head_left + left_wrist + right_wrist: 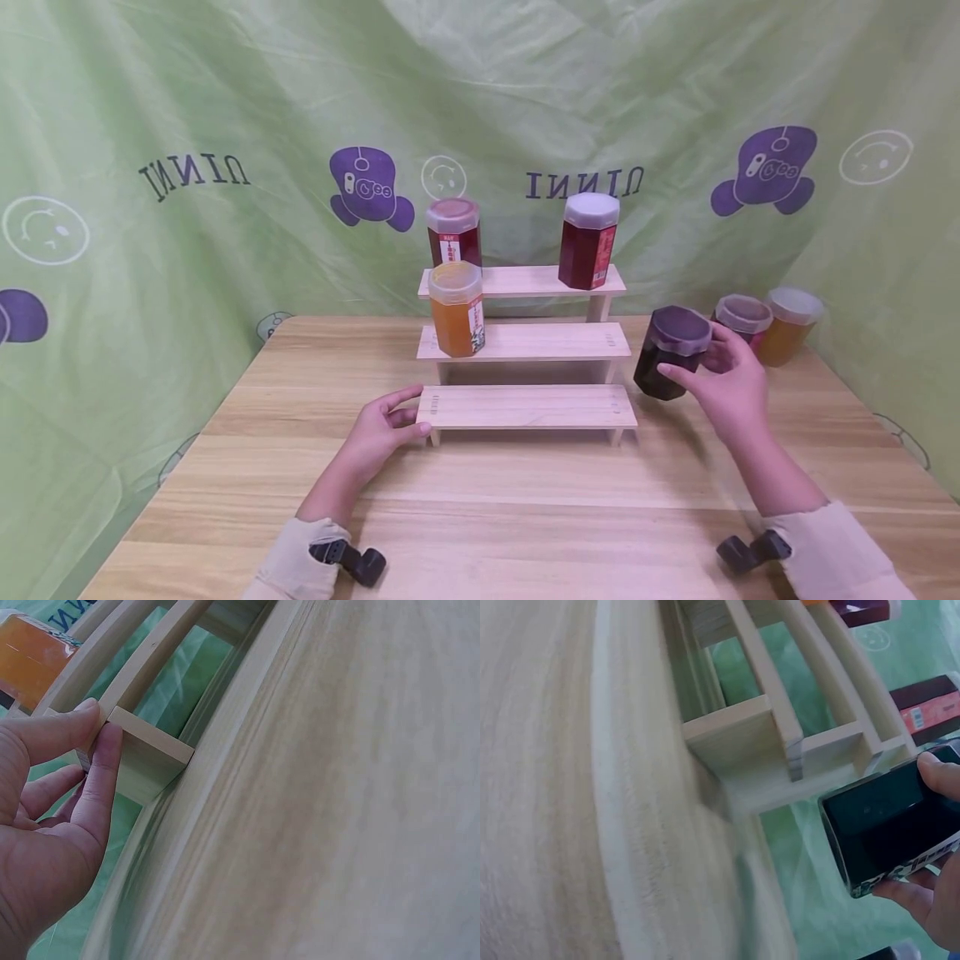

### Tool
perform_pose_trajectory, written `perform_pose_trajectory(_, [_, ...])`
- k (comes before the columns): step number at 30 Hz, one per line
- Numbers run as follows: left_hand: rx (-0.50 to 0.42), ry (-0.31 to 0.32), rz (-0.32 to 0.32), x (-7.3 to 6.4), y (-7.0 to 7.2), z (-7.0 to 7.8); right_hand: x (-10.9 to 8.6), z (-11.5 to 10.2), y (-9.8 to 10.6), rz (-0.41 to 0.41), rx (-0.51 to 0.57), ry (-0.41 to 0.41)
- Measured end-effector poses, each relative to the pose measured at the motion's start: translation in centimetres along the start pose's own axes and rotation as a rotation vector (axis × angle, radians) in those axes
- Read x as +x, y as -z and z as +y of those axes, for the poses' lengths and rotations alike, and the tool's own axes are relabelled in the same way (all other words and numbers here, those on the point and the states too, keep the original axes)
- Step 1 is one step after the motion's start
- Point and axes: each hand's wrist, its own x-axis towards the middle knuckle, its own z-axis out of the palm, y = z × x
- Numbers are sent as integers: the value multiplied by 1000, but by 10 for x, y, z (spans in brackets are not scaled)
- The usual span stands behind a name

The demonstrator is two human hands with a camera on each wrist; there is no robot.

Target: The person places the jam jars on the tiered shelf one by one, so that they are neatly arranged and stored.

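While 3 jars (457,323) atop 1 rack (528,407), hands part-closed on rack edge (left (385,427)), 1 dark jar (660,371) (right (731,383)).

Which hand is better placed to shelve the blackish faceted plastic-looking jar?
Probably the right hand: it grips the jar beside the pale wooden rack; the left hand, opposite, holds the rack's lowest shelf.

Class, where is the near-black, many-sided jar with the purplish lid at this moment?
In the head view, the near-black, many-sided jar is right of the pale, three-step wooden stand, held in the person's right-hand grip.
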Motion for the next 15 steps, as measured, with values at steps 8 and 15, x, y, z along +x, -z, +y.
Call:
perform_pose_trajectory(8, [-12, 4, -6, -1, 0, 0, -5, -15, 9, 11, -1, 18])
perform_pose_trajectory(15, [-7, 3, -11, -1, 1, 0, -7, -27, 14, 9, -5, 29])
